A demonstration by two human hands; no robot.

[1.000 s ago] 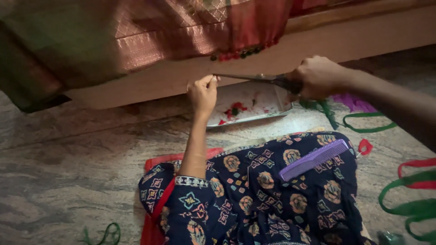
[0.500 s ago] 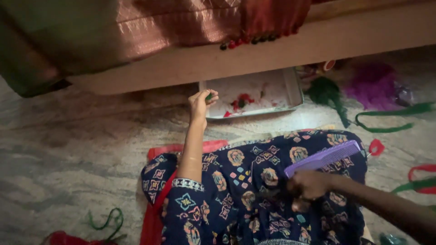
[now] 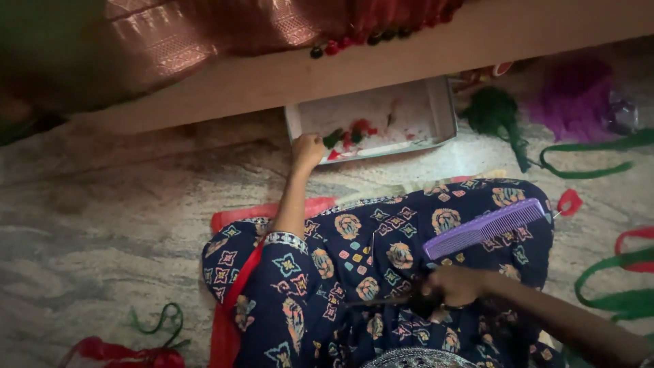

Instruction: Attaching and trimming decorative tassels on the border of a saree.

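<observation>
The left arm stretches straight forward, sleeve ending near the elbow, forearm bare; the left hand [image 3: 308, 150] is curled into a loose fist, knuckles up, far ahead of the other; the right hand [image 3: 455, 285] lies close to the body, fingers closed, forearm running back toward the lower right.

A comb [image 3: 485, 228] lies on the lap, the tray [image 3: 443, 112] ahead under the ledge.
</observation>
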